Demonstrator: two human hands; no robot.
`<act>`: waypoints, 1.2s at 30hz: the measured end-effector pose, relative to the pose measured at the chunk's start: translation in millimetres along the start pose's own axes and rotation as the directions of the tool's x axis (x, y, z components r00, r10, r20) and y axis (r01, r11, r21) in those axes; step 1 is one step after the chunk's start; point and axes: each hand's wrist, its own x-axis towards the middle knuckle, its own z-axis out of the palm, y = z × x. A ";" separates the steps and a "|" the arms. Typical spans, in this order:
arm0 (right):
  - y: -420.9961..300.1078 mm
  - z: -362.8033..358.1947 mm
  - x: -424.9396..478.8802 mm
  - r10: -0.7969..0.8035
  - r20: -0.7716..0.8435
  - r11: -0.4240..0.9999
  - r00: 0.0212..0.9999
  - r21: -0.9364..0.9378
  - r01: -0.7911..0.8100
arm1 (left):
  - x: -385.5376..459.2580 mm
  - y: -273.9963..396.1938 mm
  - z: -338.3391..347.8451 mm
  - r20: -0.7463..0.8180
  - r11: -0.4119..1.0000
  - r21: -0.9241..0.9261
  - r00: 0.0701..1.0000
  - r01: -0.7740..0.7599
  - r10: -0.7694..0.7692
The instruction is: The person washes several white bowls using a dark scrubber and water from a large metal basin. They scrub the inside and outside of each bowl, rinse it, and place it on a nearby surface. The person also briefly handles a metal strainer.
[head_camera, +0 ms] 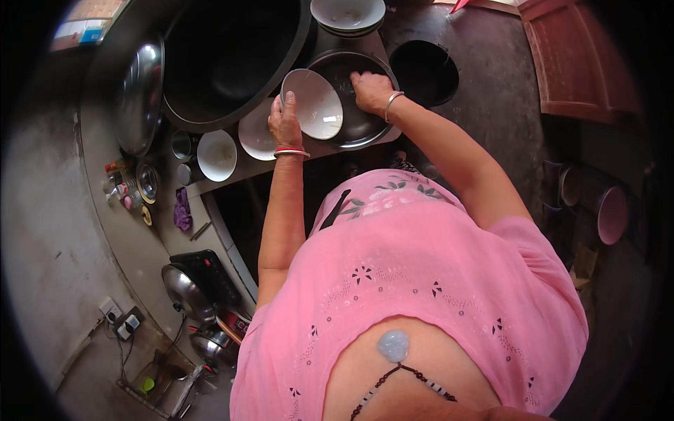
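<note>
My left hand (286, 123) grips a white bowl (316, 108) by its rim, thumb on the inside. The bowl is tilted over the left edge of a round metal basin (363, 138). Inside the basin's outline is my right hand (372, 90), its fingers curled down. Whether it holds anything is hidden. Behind my left hand, partly covered by it, lies another pale bowl or dish (255, 131). A stained white bowl (217, 156) stands farther left on the counter. Beyond the basin is a stack of white bowls (348, 13).
A huge dark wok (237, 63) fills the upper left, with a metal lid (141, 97) leaning beside it. On the floor right of the basin stands a black bucket (424, 72). A purple cloth (182, 209), an induction cooker (205, 279) and metal pots (213, 342) line the left side.
</note>
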 end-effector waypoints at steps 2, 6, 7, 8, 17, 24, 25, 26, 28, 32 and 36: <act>7.3 10.8 5.4 0.031 0.197 0.995 0.980 0.088 -0.050 | -3.9 7.0 0.0 0.012 0.995 0.103 1.000 -0.004 0.003; 9.3 -4.1 3.3 0.123 0.000 0.924 0.992 0.364 -0.115 | -12.5 11.2 5.1 0.068 0.994 0.002 0.992 0.110 -0.110; 1.0 -18.7 -3.1 0.144 -0.042 0.912 0.989 0.393 -0.116 | -10.5 5.6 5.8 0.123 0.987 -0.055 0.982 0.149 -0.142; -2.6 -16.1 -1.9 0.101 -0.089 0.900 0.991 0.433 -0.053 | -8.5 -0.3 4.0 0.180 0.976 -0.108 0.969 0.192 -0.170; -38.5 -35.6 -17.0 -0.511 0.036 0.688 0.859 0.616 0.384 | -9.4 7.3 0.6 0.608 0.489 -0.507 0.696 0.710 -0.381; -27.1 -69.9 -4.5 -0.757 -0.275 0.623 0.592 -0.032 0.782 | -21.1 52.1 12.1 0.676 0.507 -0.436 0.643 0.743 -0.361; -27.8 -75.3 -2.6 -0.784 -0.315 0.589 0.535 -0.102 0.802 | -25.4 60.0 11.6 0.655 0.534 -0.424 0.655 0.731 -0.377; -27.4 -74.4 1.4 -0.786 -0.403 0.555 0.469 -0.124 0.823 | -22.4 59.5 13.9 0.651 0.566 -0.445 0.684 0.694 -0.328; -35.4 -81.4 6.1 -0.846 -0.304 0.480 0.438 -0.080 0.873 | -13.6 55.6 17.8 0.664 0.648 -0.407 0.696 0.644 -0.273; -45.0 -97.0 13.1 -0.824 0.093 0.559 0.559 -0.029 0.829 | -11.2 56.8 22.2 0.600 0.796 -0.330 0.764 0.508 -0.238; -25.6 -78.3 30.1 -0.648 -0.187 0.718 0.739 0.173 0.674 | 3.4 34.9 21.3 0.447 0.907 -0.317 0.887 0.275 -0.113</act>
